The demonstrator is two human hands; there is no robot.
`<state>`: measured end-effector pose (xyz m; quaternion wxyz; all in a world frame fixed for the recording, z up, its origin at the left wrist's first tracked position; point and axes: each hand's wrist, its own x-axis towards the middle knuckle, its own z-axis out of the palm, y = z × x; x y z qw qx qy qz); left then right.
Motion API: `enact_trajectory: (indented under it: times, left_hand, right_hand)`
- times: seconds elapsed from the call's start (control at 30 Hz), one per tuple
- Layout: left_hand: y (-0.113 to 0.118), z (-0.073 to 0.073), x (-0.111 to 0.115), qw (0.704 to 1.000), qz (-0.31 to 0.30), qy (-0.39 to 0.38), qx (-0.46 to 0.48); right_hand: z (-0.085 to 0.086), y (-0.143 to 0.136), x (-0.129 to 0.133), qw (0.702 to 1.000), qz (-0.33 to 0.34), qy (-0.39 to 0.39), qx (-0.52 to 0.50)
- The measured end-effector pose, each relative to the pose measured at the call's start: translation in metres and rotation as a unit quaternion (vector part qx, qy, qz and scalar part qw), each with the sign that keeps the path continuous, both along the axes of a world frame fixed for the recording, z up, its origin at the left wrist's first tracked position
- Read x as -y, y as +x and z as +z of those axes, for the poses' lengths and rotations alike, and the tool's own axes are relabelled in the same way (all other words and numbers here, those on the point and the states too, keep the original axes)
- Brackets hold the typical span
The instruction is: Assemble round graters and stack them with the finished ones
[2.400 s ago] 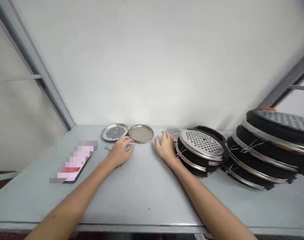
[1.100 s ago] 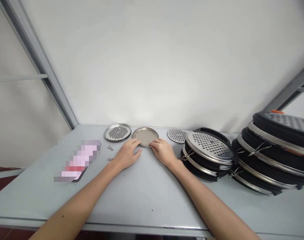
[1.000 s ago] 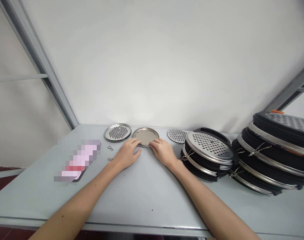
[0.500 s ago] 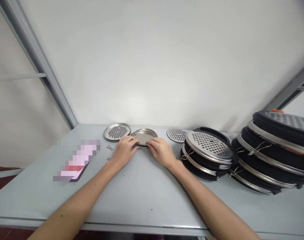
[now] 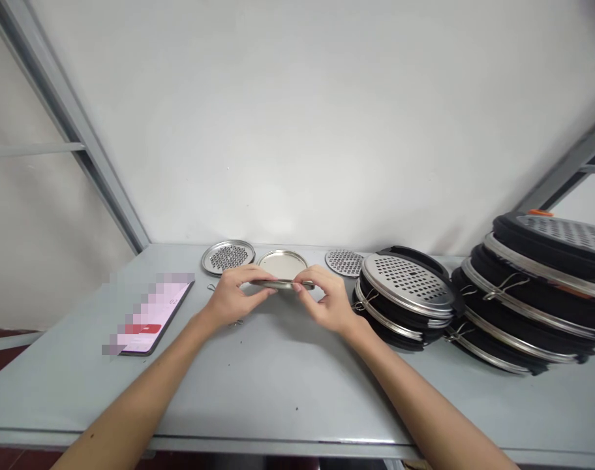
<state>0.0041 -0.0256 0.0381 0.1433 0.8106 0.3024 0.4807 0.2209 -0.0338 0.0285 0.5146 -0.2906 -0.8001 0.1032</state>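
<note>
In the head view, the left hand (image 5: pixel 231 295) and right hand (image 5: pixel 329 299) are both clamped on a thin round metal disc (image 5: pixel 284 284), thumbs below and fingertips above, side by side along its near rim. The disc is seen almost edge-on, raised over the grey tabletop (image 5: pixel 258 391) in front of a beige shallow-rimmed plate (image 5: pixel 282 263); whether the two touch cannot be told.

With both pinches close together, the far rim probably has little support, so even pressure and level wrists would serve best — a dip on one side could scrape the plate behind. Spreading the hands toward opposite edges would likely steady it more.

Left of the plate lies a rimmed grater plate (image 5: pixel 228 256); a wire clip (image 5: pixel 236 322) lies just beside the left wrist, easily brushed. The right wrist sits near the shorter grater stack (image 5: pixel 409 287) — keeping that elbow tucked in seems wise. A flat grater disc (image 5: pixel 345 262) lies behind the right hand.
</note>
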Motion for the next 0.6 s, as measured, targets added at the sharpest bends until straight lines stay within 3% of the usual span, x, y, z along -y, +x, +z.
enact_trajectory:
  times: [0.13,0.33,0.47,0.6]
  left_hand:
    - [0.006,0.009,0.012,0.996,0.01,-0.031,0.087]
    - [0.008,0.011,0.014,0.991,-0.007,-0.088,0.1]
    - [0.008,0.01,0.012,0.996,0.003,-0.041,0.084]
    - [0.008,0.003,0.009,0.994,0.067,0.085,0.024]
  right_hand:
    - [0.01,-0.007,0.011,0.996,-0.001,-0.029,-0.087]
    - [0.014,-0.008,0.011,0.993,0.0,-0.053,-0.105]
    - [0.013,-0.006,0.01,0.996,-0.006,-0.02,-0.084]
    - [0.01,-0.006,0.01,0.996,-0.024,-0.017,-0.08]
